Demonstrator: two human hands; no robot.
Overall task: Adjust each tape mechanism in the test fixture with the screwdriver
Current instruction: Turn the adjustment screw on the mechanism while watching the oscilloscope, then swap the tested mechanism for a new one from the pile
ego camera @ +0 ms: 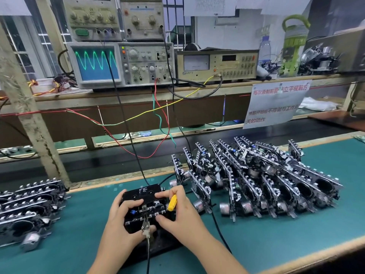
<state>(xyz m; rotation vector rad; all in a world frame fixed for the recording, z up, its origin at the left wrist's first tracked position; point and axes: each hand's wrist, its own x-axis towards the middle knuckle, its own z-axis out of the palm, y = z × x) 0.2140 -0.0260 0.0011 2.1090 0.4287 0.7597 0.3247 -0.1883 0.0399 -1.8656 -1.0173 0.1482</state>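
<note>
Our right hand (178, 206) is closed around the yellow screwdriver (172, 202), its handle tucked in the palm while the thumb and forefinger press on the tape mechanism (145, 211) in front of us. Our left hand (120, 216) grips the left side of that same mechanism, fingers curled over its top edge and thumb underneath near the metal clip (145, 227).

From largest to smallest: the green bench (79, 224) carries everything. On it, to the right, lies a big heap of mechanisms (256, 178), leaning against one another. To the left sits a smaller stack of mechanisms (27, 206), laid flat in rows. Between them stands the black test fixture (142, 191), marked with white letters, with the one mechanism seated in it and a black cable (126, 123) running up to the oscilloscope (120, 64), whose screen shows a green wave.

We judge the work to be somewhere in the middle. Which pile is finished and which is waiting we cannot tell for certain; the neat left stack looks like done pieces and the right heap like those left, but that is a guess. The present mechanism seems to be either just seated or about to be tuned, since the screwdriver tip is hidden and not clearly on a screw.

Both forearms come in low from the bottom edge, wrists bent down, hands meeting over the fixture.
</note>
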